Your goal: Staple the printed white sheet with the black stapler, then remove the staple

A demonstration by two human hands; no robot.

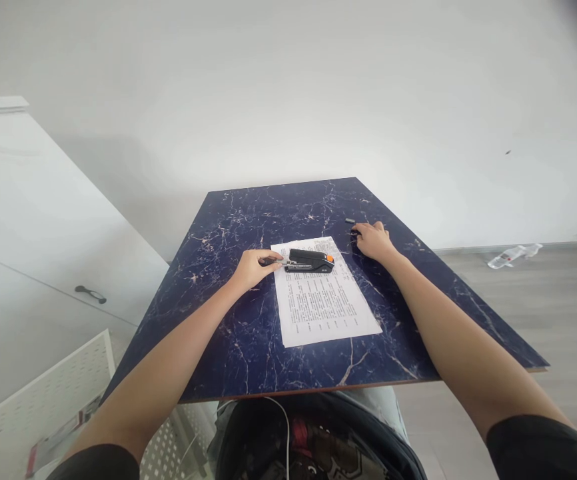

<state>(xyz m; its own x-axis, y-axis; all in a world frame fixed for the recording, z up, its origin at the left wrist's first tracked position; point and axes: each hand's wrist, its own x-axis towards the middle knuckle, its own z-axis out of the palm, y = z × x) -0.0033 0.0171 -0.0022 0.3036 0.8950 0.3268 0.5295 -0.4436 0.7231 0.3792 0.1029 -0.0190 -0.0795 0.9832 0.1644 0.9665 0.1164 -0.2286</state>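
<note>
A black stapler [311,261] with an orange button lies on its side on the printed paper sheets [323,300]. Its metal inner part sticks out at the left end, and my left hand [257,267] pinches that end between thumb and fingers. To the right of the paper, my right hand [374,241] rests low on the dark blue table, fingers curled and closed at a small dark piece that I cannot make out. Just beyond those fingertips lies a small dark grey bar [350,220], perhaps a strip of staples.
The blue marbled table [248,220] reaches to the white wall. At left stand a white cabinet [43,200] with a dark handle and a perforated white basket [68,380]. A crumpled clear plastic item [513,255] lies on the floor at right. A white cable [287,427] crosses my lap.
</note>
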